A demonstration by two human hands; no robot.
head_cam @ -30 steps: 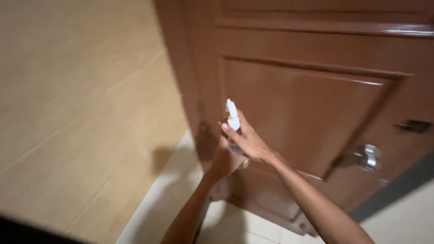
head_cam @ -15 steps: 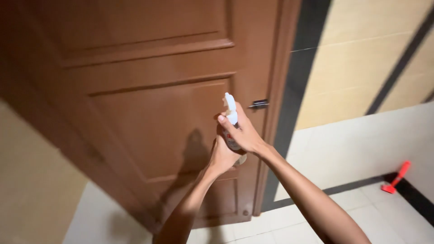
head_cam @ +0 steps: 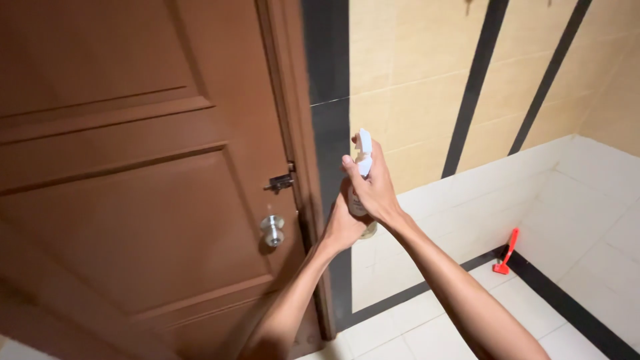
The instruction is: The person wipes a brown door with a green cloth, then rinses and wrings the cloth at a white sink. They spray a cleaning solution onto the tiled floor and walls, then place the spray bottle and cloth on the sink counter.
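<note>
**Both hands gripping a spray bottle beside the door**

The right hand (head_cam: pixel 375 190) is clasping the white-nozzled clear plastic spray bottle (head_cam: pixel 362 175), just right of the brown panelled wooden door (head_cam: pixel 133 180). The left hand (head_cam: pixel 341 225) is cupping its base.

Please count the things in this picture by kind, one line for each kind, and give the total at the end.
Hands: 2, left hand and right hand
Spray bottles: 1, white spray bottle, held in both hands
Doors: 1, brown door
Door knobs: 1, silver knob
Door latches: 1, dark latch
Red tools: 1, red tool on the floor
Total: 7
</note>
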